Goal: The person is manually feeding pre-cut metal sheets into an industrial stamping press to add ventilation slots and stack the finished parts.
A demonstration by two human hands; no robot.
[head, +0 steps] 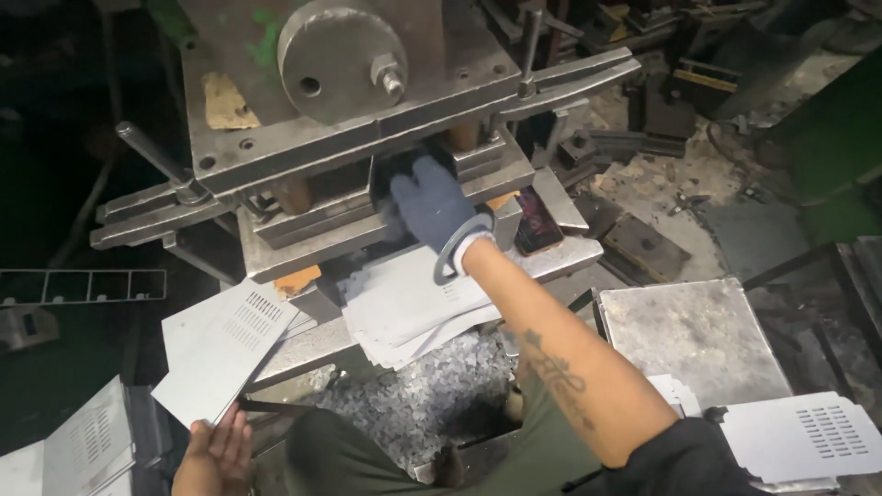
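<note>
Right hand (432, 207): gloved, reaching into press (349, 110) die gap, grip hidden, cannot tell
Left hand (216, 455): bare, open, steadying sheet (225, 344) by its lower edge
Stack (413, 308): below die, on press bed
Risk: ram drops on fingers; sharp sheet edge cuts bare palm

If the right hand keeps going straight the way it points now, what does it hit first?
The right hand, gloved, points up into the dark gap of the press. Straight on, it would probably meet the die block inside that gap first; the depth there is too dark to judge surely.
</note>
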